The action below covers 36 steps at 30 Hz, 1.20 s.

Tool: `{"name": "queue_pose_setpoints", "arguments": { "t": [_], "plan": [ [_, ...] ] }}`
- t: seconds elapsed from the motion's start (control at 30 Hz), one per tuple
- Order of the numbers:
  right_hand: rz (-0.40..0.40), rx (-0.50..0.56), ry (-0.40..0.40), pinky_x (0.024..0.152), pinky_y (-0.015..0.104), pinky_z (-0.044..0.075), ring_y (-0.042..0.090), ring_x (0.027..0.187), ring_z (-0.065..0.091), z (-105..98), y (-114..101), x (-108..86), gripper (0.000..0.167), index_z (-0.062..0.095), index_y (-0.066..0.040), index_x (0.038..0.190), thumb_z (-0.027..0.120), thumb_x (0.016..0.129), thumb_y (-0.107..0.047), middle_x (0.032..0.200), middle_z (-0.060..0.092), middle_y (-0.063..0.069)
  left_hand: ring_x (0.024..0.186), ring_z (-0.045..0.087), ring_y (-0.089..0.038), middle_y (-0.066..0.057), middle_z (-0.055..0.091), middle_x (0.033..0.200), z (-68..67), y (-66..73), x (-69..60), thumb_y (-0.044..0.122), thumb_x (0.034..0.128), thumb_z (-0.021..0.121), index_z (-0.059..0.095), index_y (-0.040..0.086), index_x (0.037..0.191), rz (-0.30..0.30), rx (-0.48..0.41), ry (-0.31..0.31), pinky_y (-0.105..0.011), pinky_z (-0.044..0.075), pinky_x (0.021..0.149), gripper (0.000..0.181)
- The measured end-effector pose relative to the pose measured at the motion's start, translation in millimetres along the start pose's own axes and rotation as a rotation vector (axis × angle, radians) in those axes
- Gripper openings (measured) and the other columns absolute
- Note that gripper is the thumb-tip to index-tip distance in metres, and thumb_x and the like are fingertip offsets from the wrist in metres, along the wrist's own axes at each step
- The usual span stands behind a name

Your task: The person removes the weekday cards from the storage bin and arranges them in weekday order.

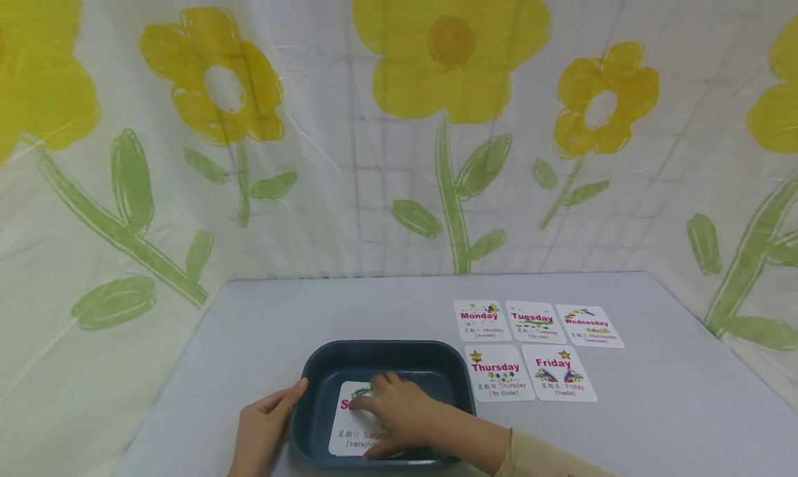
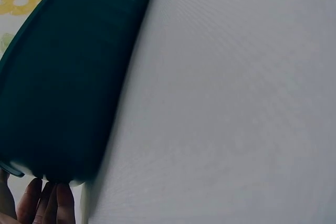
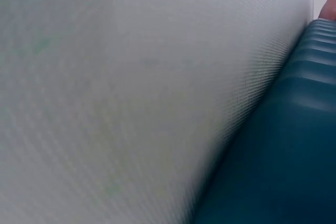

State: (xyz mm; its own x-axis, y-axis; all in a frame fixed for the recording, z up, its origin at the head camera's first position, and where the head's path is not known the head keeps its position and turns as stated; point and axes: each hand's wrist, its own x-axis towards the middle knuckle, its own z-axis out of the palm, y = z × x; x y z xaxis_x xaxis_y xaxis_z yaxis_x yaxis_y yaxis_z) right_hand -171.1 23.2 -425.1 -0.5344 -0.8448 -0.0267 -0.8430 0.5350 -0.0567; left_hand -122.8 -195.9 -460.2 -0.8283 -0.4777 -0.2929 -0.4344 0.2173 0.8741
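Note:
A dark blue tray [image 1: 464,394] stands at the table's front, and a white Saturday card [image 1: 346,421] is inside it. My left hand [image 1: 263,421] holds the tray's left end. In the left wrist view, its fingertips [image 2: 64,195] touch the outer wall of the tray [image 2: 68,77]. My right hand [image 1: 405,411] reaches into the tray over the card. Its fingers are spread between the card's far and near edges, gripping it and covering part of the print. In the right wrist view only the tray's side [image 3: 283,156] shows, not the hand's grip.
Right of the tray, day cards lie face up in two rows. Monday [image 1: 483,321], Tuesday [image 1: 535,322] and Wednesday [image 1: 589,327] form the back row. Thursday [image 1: 499,373] and Friday [image 1: 559,373] are in front. A flowered curtain [image 1: 324,186] hangs behind the pale table [image 1: 654,421].

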Motion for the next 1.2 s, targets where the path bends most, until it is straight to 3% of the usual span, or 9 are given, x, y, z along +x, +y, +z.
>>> {"name": "queue_pose_setpoints", "arguments": {
  "t": [0.1,0.33,0.77,1.03,1.2],
  "plan": [
    [0.010,0.011,-0.005,0.072,0.026,0.049,0.015,0.097,0.049,-1.2,-1.2,0.5,0.066,0.056,-0.032,0.124,0.071,0.067,-0.062,0.112,0.054,0.003,0.084,0.054,-0.019,-0.013,0.067,0.100,0.6,-0.6,0.2,0.073,0.0635,0.063,0.066,-0.001,0.108,0.005,0.006,0.004,-0.023,0.043,0.061,0.087],
    [0.031,0.033,-0.042,0.073,0.027,0.049,0.013,0.093,0.048,-2.7,-3.4,3.3,0.066,0.057,-0.028,0.121,0.074,0.065,-0.058,0.109,0.054,0.001,0.081,0.053,-0.017,-0.009,0.068,0.094,0.6,-1.1,-0.2,0.074,0.0630,0.063,0.066,-0.001,0.108,-0.005,0.004,0.001,-0.024,0.042,0.059,0.087],
    [-0.001,0.010,-0.008,0.092,0.036,0.046,0.014,0.104,0.045,-7.0,-8.2,3.1,0.069,0.054,-0.030,0.125,0.075,0.066,-0.057,0.118,0.049,0.000,0.081,0.053,-0.018,-0.013,0.068,0.099,1.9,-3.8,1.3,0.073,0.0655,0.061,0.065,-0.003,0.109,0.000,0.009,0.000,-0.024,0.042,0.059,0.088],
    [0.001,0.056,-0.024,0.085,0.032,0.049,0.015,0.106,0.047,-5.6,-7.0,4.3,0.065,0.057,-0.029,0.123,0.075,0.067,-0.056,0.122,0.053,0.003,0.079,0.052,-0.017,-0.009,0.067,0.091,0.7,-2.2,0.1,0.073,0.0653,0.062,0.065,-0.003,0.109,-0.005,0.005,-0.006,-0.025,0.041,0.058,0.087],
    [0.016,0.064,-0.033,0.089,0.037,0.048,0.020,0.115,0.047,-0.1,-3.2,6.4,0.068,0.053,-0.030,0.127,0.072,0.068,-0.059,0.130,0.050,0.006,0.080,0.053,-0.017,-0.013,0.068,0.096,0.9,-0.6,-0.1,0.073,0.0649,0.062,0.065,-0.003,0.110,-0.008,0.000,-0.011,-0.025,0.043,0.060,0.088]
  ]
}}
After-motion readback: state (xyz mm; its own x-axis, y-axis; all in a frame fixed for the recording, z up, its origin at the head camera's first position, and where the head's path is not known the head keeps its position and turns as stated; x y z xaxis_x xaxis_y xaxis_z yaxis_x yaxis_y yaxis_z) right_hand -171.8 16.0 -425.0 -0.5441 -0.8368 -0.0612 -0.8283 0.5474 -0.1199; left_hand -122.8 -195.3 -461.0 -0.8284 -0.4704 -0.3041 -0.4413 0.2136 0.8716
